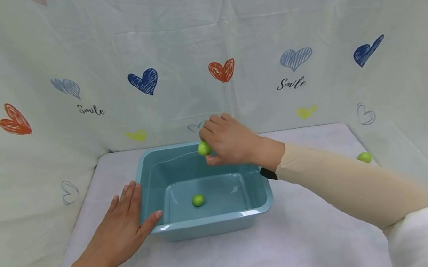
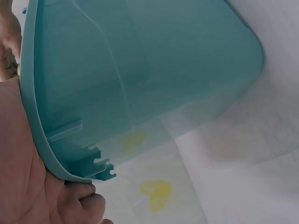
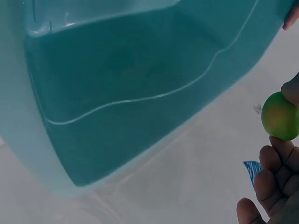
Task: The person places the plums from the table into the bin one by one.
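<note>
Head view: right hand (image 1: 229,140) pinches a small green fruit (image 1: 204,148) in its fingertips, above the far part of the teal basin (image 1: 212,222). A second green fruit (image 1: 197,200) lies on the basin floor, near centre; a third (image 1: 365,157) sits on the table (image 1: 237,263) well to the right. Left hand (image 1: 124,225) lies flat, fingers straight, against the basin's left wall, thumb at the near-left corner.

Left wrist view: palm (image 2: 21,186) pressed to the basin rim (image 2: 32,116); nothing grasped.

Right wrist view: fruit (image 3: 280,116) between fingertips (image 3: 273,163), beside the basin's outer wall (image 3: 117,107).

Judgement: keep the basin braced and bring the fruit low over the floor before loosening the pinch, to limit bounce. Fruit is near-round; no clear long axis or heading.
</note>
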`<act>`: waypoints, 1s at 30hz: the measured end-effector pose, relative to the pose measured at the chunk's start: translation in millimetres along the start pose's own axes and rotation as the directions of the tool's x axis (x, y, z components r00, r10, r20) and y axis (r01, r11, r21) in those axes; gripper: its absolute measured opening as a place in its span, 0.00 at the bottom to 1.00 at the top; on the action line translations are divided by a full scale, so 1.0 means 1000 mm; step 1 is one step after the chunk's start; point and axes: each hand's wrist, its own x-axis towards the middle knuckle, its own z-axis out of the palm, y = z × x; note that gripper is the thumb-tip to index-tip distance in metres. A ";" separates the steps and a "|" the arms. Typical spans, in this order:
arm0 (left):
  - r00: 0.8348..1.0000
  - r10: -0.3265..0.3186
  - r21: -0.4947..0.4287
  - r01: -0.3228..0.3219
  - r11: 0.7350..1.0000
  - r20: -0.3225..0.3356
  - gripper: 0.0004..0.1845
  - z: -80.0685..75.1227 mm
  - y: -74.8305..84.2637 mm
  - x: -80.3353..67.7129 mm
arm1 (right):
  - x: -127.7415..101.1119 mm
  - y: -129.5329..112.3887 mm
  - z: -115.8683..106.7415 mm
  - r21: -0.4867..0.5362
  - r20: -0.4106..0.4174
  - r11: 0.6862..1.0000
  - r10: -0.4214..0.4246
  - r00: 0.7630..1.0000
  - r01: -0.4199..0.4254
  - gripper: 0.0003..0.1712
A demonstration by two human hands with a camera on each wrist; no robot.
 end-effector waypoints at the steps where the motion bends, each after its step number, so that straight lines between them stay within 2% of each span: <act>1: 1.000 -0.001 -0.001 0.001 1.000 0.002 0.54 0.000 0.000 0.000 | 0.001 -0.003 0.004 -0.013 0.007 1.000 -0.014 1.000 0.014 0.18; 7: 1.000 -0.002 -0.014 0.002 1.000 0.006 0.54 0.001 0.000 0.000 | 0.003 -0.012 0.023 -0.054 0.041 0.998 -0.028 0.999 0.030 0.19; 14: 1.000 -0.011 -0.025 0.011 1.000 0.010 0.54 0.001 -0.002 0.000 | 0.010 -0.021 0.031 0.007 0.074 1.000 -0.017 0.997 0.016 0.19; 17: 1.000 -0.010 -0.025 0.010 1.000 0.008 0.54 0.002 -0.002 0.000 | 0.013 -0.025 0.034 0.000 0.086 1.000 -0.013 0.996 0.013 0.19; 24: 1.000 -0.008 -0.036 0.008 0.999 0.002 0.54 0.001 -0.002 0.000 | 0.014 -0.032 0.047 0.011 0.185 1.000 0.017 0.983 -0.020 0.20; 30: 1.000 -0.010 -0.046 0.010 0.999 0.001 0.54 0.002 -0.002 -0.001 | 0.011 -0.034 0.059 -0.018 0.167 1.000 0.009 0.986 -0.006 0.20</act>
